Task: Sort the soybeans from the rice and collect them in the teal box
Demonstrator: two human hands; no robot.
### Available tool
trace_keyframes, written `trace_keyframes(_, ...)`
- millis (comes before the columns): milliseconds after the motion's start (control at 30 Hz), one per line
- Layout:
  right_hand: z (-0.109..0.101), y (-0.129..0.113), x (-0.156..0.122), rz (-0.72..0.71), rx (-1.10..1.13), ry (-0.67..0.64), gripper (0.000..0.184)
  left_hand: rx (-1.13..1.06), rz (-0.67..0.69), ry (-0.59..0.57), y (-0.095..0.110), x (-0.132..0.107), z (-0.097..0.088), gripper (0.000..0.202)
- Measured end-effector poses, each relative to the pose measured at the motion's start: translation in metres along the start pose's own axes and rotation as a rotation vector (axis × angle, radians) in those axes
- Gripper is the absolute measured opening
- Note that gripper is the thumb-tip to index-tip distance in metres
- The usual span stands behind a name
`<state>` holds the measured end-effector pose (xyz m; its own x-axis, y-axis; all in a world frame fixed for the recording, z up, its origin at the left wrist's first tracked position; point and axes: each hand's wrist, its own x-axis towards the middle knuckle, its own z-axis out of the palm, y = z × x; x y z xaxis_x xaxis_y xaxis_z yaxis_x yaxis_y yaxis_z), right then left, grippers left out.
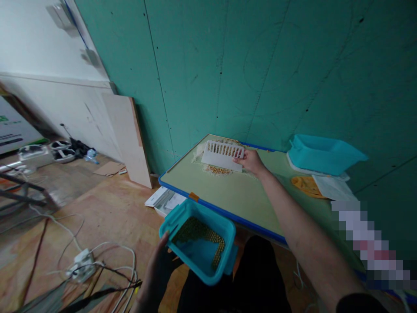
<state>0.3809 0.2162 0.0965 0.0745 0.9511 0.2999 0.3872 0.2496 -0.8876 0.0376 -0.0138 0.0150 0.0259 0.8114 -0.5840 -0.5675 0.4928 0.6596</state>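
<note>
Gripping a white slotted scraper (217,161) at its three o'clock end with the clamped right hand (251,162), over loose grain (219,171) on the table (247,195); holding a blue tub (197,254) of beans (192,228), between six and seven o'clock from the scraper; grasping the tub's nine o'clock rim with the clamped left hand (158,255).

I can read no words or numbers anywhere; the white printed panel (19,128) at my far left bears green lettering (4,118), too blurred to make out.
</note>
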Motion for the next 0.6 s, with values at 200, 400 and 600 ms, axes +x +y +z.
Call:
trace_keyframes(200, -0.003, -0.012, -0.006, 0.03, 0.134, -0.083, 0.031, 0.036, 0.073, -0.044, 0.004, -0.009, 0.005, 0.037)
trace_keyframes(400, 0.0, -0.021, -0.011, -0.002, 0.15, -0.133, 0.034, 0.063, 0.106, -0.076, 0.004, -0.012, 0.005, 0.038)
trace_keyframes(600, -0.001, -0.028, -0.016, 0.004, 0.151, -0.186, 0.037, 0.077, 0.123, -0.115, 0.005, -0.01, 0.006, 0.037)
